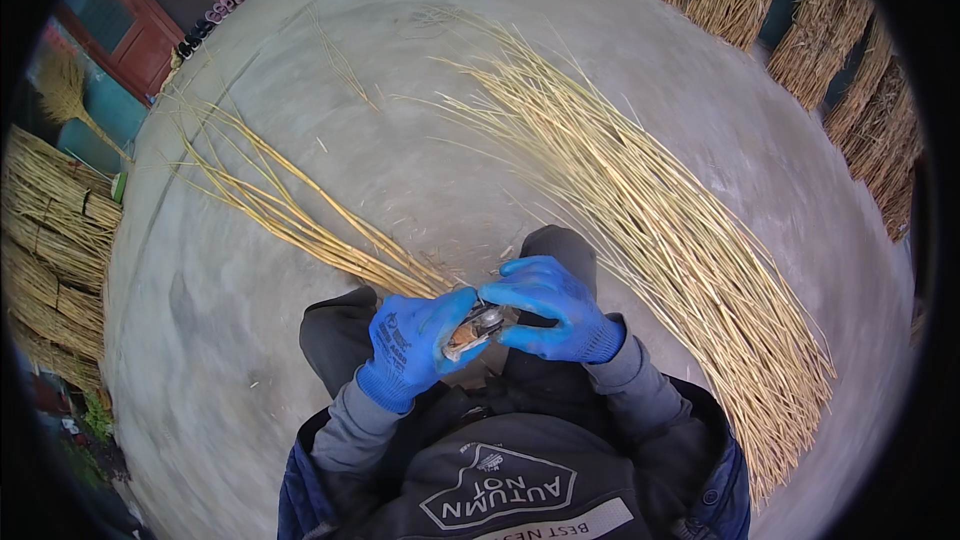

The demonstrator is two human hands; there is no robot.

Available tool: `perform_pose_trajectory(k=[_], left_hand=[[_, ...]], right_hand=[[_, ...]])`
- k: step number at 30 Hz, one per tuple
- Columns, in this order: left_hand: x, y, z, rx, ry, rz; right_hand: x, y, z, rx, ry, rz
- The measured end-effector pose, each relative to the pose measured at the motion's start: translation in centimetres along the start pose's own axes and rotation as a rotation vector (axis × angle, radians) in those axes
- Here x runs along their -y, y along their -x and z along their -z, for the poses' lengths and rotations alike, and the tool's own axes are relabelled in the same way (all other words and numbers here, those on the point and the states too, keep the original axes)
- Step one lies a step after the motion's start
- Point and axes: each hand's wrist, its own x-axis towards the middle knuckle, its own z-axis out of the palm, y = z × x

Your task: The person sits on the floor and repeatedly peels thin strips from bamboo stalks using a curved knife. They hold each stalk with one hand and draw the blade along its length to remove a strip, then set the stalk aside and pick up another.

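In front of my lap, both hands in blue gloves meet over a small object (472, 332) with a brown part and a shiny metal part; its kind I cannot make out. My left hand (408, 340) is closed around its left side. From the right, my right hand (552, 302) is closed in a pinch at the metal part, thumb and fingers curved toward it. Just beyond the left hand, several thicker peeled-looking stalks (345, 255) lie on the floor, their near ends by my fingers.
A large spread of thin yellow stalks (665, 230) lies on the concrete floor (250, 340) to my right. Bundled stalks lean at the far right (825, 30) and left (55, 250). A broom (70, 95) and a row of shoes (220, 8) stand by the red door (135, 25).
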Motion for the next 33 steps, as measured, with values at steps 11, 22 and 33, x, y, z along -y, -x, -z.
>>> perform_pose_trajectory(k=[11,22,33], left_hand=[[0.3,4.5,2.3,0.087,0.054,0.075],[1.0,10.9,1.0,-0.109,0.667,0.321],[2.6,12.9,-0.4,-0.316,0.487,0.268]], right_hand=[[1.4,-0.4,-4.0,0.084,-0.197,0.037],[4.3,-0.7,-8.6,0.120,-0.221,-0.076],[5.1,-2.2,-10.2,0.190,-0.140,-0.011]])
